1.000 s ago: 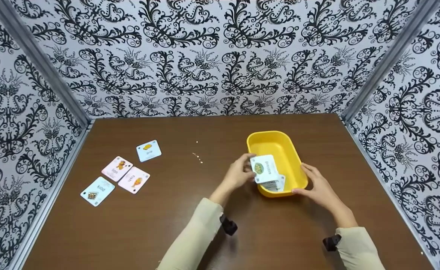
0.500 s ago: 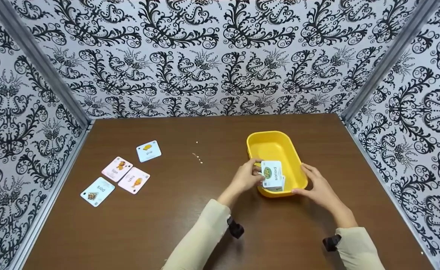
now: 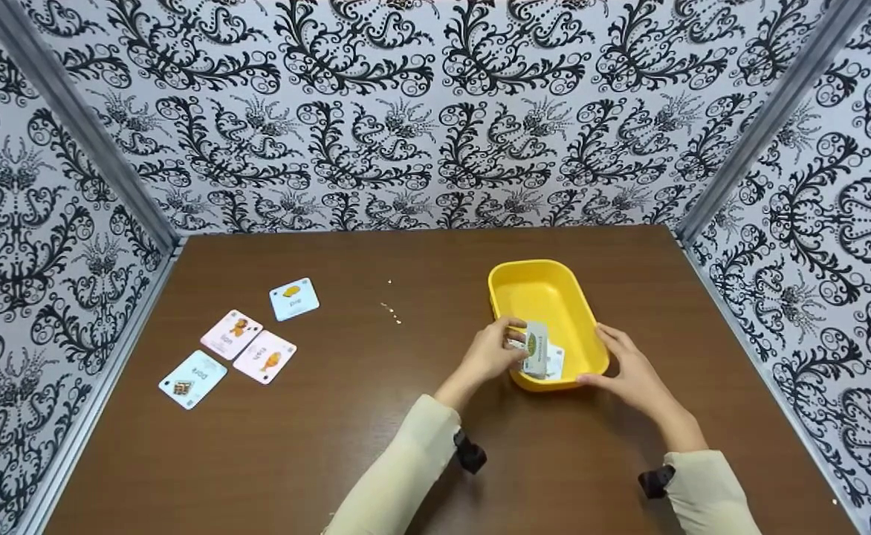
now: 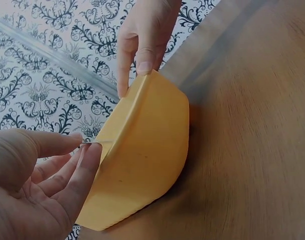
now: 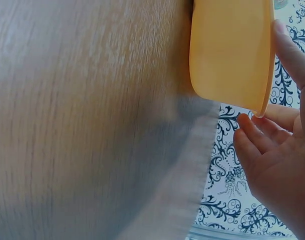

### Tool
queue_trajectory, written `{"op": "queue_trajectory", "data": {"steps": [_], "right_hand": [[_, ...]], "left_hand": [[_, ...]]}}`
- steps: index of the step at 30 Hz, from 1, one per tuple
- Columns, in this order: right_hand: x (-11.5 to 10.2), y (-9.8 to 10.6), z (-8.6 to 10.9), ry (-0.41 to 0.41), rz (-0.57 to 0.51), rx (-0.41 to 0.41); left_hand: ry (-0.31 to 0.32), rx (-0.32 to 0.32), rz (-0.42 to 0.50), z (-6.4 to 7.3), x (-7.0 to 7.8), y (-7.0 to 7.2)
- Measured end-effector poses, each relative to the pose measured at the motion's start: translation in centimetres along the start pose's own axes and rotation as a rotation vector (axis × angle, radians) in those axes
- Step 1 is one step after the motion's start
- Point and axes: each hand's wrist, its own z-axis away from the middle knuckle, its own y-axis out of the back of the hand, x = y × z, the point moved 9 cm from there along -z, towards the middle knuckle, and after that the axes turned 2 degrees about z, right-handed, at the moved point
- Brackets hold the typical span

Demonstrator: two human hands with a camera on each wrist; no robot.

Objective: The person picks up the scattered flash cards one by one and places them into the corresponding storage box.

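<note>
Head: the left-hand grip (image 3: 491,355) pinches one tilted flashcard (image 3: 537,353), long axis running near-to-far, over one yellow tub (image 3: 547,293)'s near end; four loose flashcards (image 3: 230,334) lie leftward on the bench (image 3: 376,416). Left wrist: its edge shows between thumb and fingers. Right wrist: the right-hand grip (image 5: 280,155) holds the rim.

Yellow tray (image 3: 543,293), brown table (image 3: 361,386), scrollwork wallpaper (image 3: 406,126)

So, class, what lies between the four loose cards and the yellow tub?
Pale specks on the table and, at the tub, the left hand; the head view shows both.
</note>
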Motion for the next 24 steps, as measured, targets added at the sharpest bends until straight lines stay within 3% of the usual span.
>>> {"op": "queue_trajectory", "data": {"steps": [9, 24], "right_hand": [[-0.2, 0.1, 0.0, 0.010, 0.009, 0.008], [-0.2, 0.1, 0.1, 0.005, 0.014, 0.007]], "left_hand": [[-0.026, 0.006, -0.075, 0.0, 0.1, 0.4], [0.010, 0.024, 0.087, 0.5, -0.8, 2.0]]}}
